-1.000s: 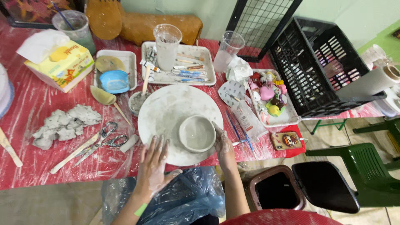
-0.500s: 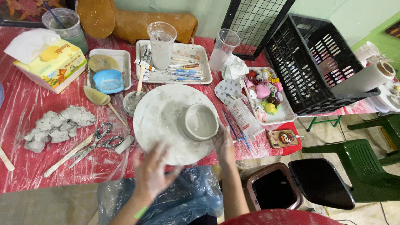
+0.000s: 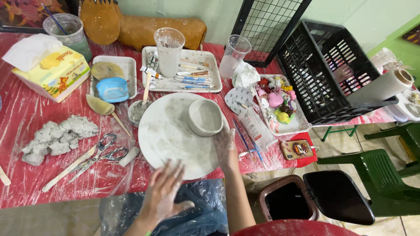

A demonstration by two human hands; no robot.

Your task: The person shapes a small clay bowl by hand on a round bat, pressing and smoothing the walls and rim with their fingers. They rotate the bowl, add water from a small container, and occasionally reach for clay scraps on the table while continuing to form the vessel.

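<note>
A round white turntable [image 3: 170, 140] lies on the red plastic-covered table [image 3: 26, 126], with a small grey clay bowl [image 3: 204, 117] sitting near its right rim. My right hand [image 3: 225, 146], smeared with clay, rests on the turntable's right edge just below the bowl. My left hand [image 3: 164, 192] hovers with fingers spread at the turntable's near edge, holding nothing. Lumps of grey clay [image 3: 57, 136] lie to the left, beside scissors [image 3: 103, 153] and a wooden tool [image 3: 68, 169].
A tool tray [image 3: 205, 72] with a plastic cup [image 3: 168, 51], a tissue box [image 3: 54, 74], a blue sponge dish [image 3: 113, 87], a tray of small coloured figures [image 3: 280, 105], a black crate [image 3: 328, 70], a phone [image 3: 297, 148], a bin [image 3: 284, 203] and dark chairs [image 3: 341, 196] surround me.
The bowl has travelled from the turntable's lower right up toward its upper right as the turntable turned. My left hand slid off the disc toward me.
</note>
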